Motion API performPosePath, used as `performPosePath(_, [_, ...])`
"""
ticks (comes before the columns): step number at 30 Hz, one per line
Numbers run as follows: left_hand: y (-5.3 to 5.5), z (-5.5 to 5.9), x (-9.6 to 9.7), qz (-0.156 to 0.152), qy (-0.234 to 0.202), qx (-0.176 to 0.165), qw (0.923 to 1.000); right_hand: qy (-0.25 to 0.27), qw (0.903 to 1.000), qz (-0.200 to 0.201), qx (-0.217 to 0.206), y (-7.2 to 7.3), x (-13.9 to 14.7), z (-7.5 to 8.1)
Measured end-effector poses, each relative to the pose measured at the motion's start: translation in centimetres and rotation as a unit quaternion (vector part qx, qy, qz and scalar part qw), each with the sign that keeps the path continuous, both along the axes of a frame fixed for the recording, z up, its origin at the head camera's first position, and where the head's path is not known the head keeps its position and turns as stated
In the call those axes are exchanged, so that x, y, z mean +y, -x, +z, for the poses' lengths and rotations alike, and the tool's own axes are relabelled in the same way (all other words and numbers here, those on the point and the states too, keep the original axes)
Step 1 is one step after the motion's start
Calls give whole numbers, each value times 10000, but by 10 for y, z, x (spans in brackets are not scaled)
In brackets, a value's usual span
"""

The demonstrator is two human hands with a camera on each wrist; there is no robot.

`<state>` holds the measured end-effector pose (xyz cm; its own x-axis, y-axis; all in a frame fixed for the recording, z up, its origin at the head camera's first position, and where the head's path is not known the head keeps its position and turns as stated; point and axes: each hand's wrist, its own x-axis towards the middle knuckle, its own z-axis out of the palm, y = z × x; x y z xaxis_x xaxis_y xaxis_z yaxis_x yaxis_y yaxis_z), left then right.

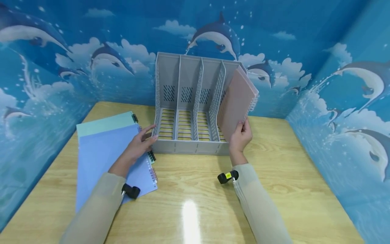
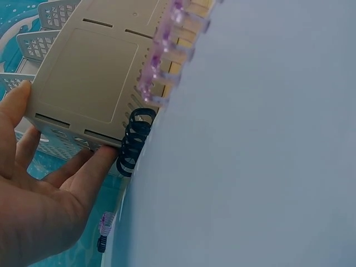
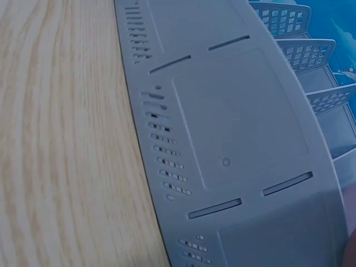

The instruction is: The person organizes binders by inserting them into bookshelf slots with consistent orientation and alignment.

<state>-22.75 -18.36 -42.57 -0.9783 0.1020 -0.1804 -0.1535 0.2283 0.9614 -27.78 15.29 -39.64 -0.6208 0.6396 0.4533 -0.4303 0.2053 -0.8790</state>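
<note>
A grey file rack (image 1: pixel 190 147) with upright dividers stands on the table. In its rightmost compartment a pinkish-brown spiral notebook (image 1: pixel 237 98) stands tilted, its coil toward the right. My right hand (image 1: pixel 240 137) pinches that notebook near its lower front edge, thumb on the cover. At the rack's front left corner my left hand (image 1: pixel 138 145) holds on, with thumb and fingers against the rim and side in the left wrist view. Beneath the left forearm lie a blue spiral notebook (image 1: pixel 105 159) and a green one (image 1: pixel 105 122). The right wrist view shows mostly the rack's front panel (image 3: pixel 239 117).
The wooden table (image 1: pixel 189 183) extends in front of the rack and to its right. A blue curtain (image 1: pixel 128 20) printed with dolphins encloses the back and sides. A small black camera is worn on each wrist.
</note>
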Motion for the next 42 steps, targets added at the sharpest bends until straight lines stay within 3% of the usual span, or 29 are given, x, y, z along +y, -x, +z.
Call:
performPosePath(6, [1, 3, 1, -28, -71, 24, 10000, -228, 9997, 30, -72, 9, 4, -3])
performPosePath(11, [-8, 18, 4, -31, -112, -134, 9998, -1074, 9906, -203, -818, 7, 4, -4])
performPosePath(16, [-17, 32, 10, -96, -91, -162, 9998, -1527, 9764, -377, -1481, 6, 4, -6])
performPosePath(20, [-13, 24, 7, -96, -177, -139, 9997, -1646, 9722, -366, -1625, 7, 3, -5])
performPosePath(27, [0, -1, 0, 8, -114, -34, 9999, -1509, 9765, -383, -1487, 9, -1, -2])
performPosePath(33, [1, -2, -1, 99, -52, -50, 9999, -1738, 9696, -406, -1673, 13, -5, 0])
performPosePath(38, [0, -2, -1, 101, -39, -88, 9999, -1523, 9701, -331, -1862, 13, -5, 0])
performPosePath(42, [1, -1, 1, 78, -66, -100, 9999, -1370, 9746, -356, -1737, 12, -3, -3])
